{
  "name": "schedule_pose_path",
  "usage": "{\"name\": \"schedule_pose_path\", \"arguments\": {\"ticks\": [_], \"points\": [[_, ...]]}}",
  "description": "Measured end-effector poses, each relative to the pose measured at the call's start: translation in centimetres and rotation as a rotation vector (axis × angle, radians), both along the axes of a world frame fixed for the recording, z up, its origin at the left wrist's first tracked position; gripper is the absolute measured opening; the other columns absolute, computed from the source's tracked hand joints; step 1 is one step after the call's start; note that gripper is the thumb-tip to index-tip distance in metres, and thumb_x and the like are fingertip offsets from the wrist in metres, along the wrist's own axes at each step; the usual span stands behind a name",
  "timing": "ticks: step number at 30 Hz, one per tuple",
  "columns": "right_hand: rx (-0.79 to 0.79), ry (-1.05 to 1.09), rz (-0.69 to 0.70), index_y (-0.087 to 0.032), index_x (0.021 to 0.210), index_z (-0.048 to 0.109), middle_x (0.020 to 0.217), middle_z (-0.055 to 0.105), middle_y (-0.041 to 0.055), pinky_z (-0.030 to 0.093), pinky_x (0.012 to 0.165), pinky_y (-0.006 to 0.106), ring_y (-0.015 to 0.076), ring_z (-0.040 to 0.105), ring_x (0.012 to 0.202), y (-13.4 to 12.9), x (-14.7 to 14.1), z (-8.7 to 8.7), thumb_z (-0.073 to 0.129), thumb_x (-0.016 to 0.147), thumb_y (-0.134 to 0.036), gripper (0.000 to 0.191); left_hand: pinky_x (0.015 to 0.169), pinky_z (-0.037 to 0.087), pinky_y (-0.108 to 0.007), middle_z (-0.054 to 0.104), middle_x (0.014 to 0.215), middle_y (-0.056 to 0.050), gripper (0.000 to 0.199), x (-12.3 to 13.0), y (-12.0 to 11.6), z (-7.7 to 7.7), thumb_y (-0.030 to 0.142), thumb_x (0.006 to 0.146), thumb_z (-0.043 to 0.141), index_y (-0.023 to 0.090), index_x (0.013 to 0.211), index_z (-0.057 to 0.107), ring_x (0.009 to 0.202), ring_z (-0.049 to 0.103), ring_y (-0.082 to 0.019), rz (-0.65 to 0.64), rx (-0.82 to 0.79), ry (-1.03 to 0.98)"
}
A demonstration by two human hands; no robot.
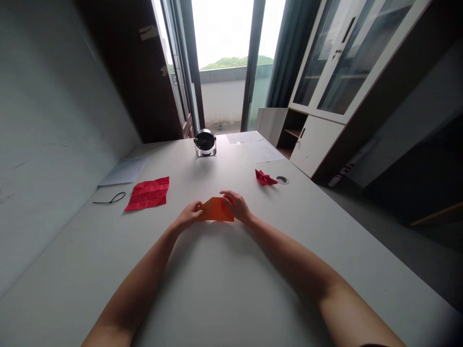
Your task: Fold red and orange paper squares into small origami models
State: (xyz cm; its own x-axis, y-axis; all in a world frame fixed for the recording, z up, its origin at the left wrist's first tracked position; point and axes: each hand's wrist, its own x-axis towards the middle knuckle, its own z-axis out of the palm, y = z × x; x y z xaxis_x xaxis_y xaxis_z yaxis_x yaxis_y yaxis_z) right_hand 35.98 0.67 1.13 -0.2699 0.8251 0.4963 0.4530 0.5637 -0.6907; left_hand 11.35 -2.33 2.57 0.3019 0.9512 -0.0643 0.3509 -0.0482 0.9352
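A folded orange paper [216, 210] is held just over the white table [224, 289], its upper left corner slanted. My left hand [190, 213] pinches its left end between thumb and fingers. At the paper's right end is my right hand [237, 206], thumb on the near face and fingers curved over the upper edge. A bit of red shows behind the paper by the right fingers. To the left lies a creased red sheet [147, 193]. A folded red paper figure [265, 178] rests on the right.
A roll of tape [281, 180] sits beside the red figure. Farther back stands a round black device [205, 142] on a metal stand. Pale sheets [265, 152] lie at the back right, another [123, 171] at left near a black cable tie [113, 199].
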Motion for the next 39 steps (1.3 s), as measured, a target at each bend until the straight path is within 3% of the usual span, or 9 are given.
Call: {"name": "schedule_pose_path", "arguments": {"ticks": [4,9,12,16,20,23,29,32,39], "points": [[-0.196,0.305,-0.035,-0.02,0.119,0.06,0.087,0.065,0.0026,0.05,0.074,0.03,0.0165,0.059,0.075,0.6,0.2,0.0,0.052,0.088,-0.034,0.035,0.052,0.039,-0.019,0.068,0.087,-0.005,0.043,-0.5,0.1,0.1,0.047,0.078,0.065,0.016,0.106,0.057,0.069,0.064,-0.015,-0.009,-0.167,-0.19],[-0.45,0.577,0.151,-0.021,0.127,0.052,0.081,0.062,-0.001,0.049,0.067,0.027,0.0139,0.057,0.07,0.3,-0.4,0.2,0.055,0.082,-0.037,0.047,0.062,0.048,-0.023,0.069,0.11,-0.012,0.07,-0.4,-0.9,1.4,0.053,0.071,0.075,0.017,0.128,0.058,0.087,0.068,-0.021,-0.12,-0.207,-0.309],[-0.507,0.615,0.175,-0.022,0.125,0.052,0.087,0.064,0.0005,0.05,0.067,0.026,0.0139,0.058,0.071,0.1,-0.7,-0.1,0.057,0.081,-0.038,0.047,0.068,0.05,-0.026,0.069,0.114,-0.014,0.069,-0.1,-1.4,1.9,0.054,0.073,0.074,0.015,0.129,0.061,0.091,0.067,-0.024,-0.182,-0.235,-0.304],[-0.504,0.47,0.118,-0.02,0.117,0.056,0.092,0.066,0.0034,0.051,0.068,0.027,0.0162,0.06,0.077,0.2,-0.9,-0.5,0.053,0.086,-0.041,0.038,0.073,0.049,-0.027,0.069,0.113,-0.013,0.064,0.3,-1.2,1.3,0.054,0.077,0.071,0.013,0.125,0.064,0.092,0.066,-0.024,-0.138,-0.222,-0.318],[-0.311,0.217,0.077,-0.019,0.106,0.066,0.117,0.063,0.0095,0.051,0.086,0.034,0.0206,0.061,0.102,0.2,-1.0,-0.4,0.043,0.093,-0.043,0.035,0.073,0.049,-0.028,0.071,0.109,-0.011,0.063,0.7,-0.9,0.8,0.056,0.076,0.07,0.012,0.121,0.067,0.091,0.066,-0.025,-0.031,-0.16,-0.318],[-0.218,0.109,0.067,-0.02,0.107,0.069,0.132,0.056,0.0114,0.05,0.088,0.034,0.0218,0.06,0.107,0.0,-1.1,-0.3,0.051,0.091,-0.045,0.034,0.074,0.049,-0.029,0.071,0.109,-0.011,0.062,0.9,-0.9,0.8,0.057,0.079,0.067,0.012,0.122,0.066,0.092,0.066,-0.026,-0.011,-0.12,-0.322],[-0.254,0.085,0.092,-0.02,0.09,0.071,0.077,0.067,0.0007,0.046,0.069,0.027,0.0152,0.058,0.07,-0.5,-1.4,-0.6,0.055,0.088,-0.038,0.023,0.076,0.051,-0.03,0.07,0.11,-0.013,0.061,1.3,-0.9,0.4,0.056,0.079,0.067,0.013,0.121,0.061,0.093,0.066,-0.025,0.048,-0.068,-0.3],[-0.273,0.101,0.133,-0.019,0.086,0.07,0.071,0.064,-0.0008,0.042,0.063,0.024,0.0137,0.054,0.065,-0.8,-1.5,-0.4,0.055,0.086,-0.037,0.024,0.073,0.051,-0.029,0.071,0.104,-0.011,0.059,1.4,-0.8,-0.1,0.057,0.08,0.064,0.014,0.12,0.058,0.088,0.066,-0.022,0.087,-0.006,-0.291],[-0.291,-0.029,0.214,-0.018,0.081,0.07,0.063,0.057,-0.0033,0.037,0.059,0.022,0.011,0.047,0.059,-1.5,-1.6,0.0,0.056,0.085,-0.037,0.024,0.061,0.045,-0.025,0.063,0.076,-0.003,0.038,1.4,-1.2,-0.3,0.051,0.087,0.058,0.014,0.087,0.064,0.069,0.058,-0.015,0.12,0.141,-0.147]]}}
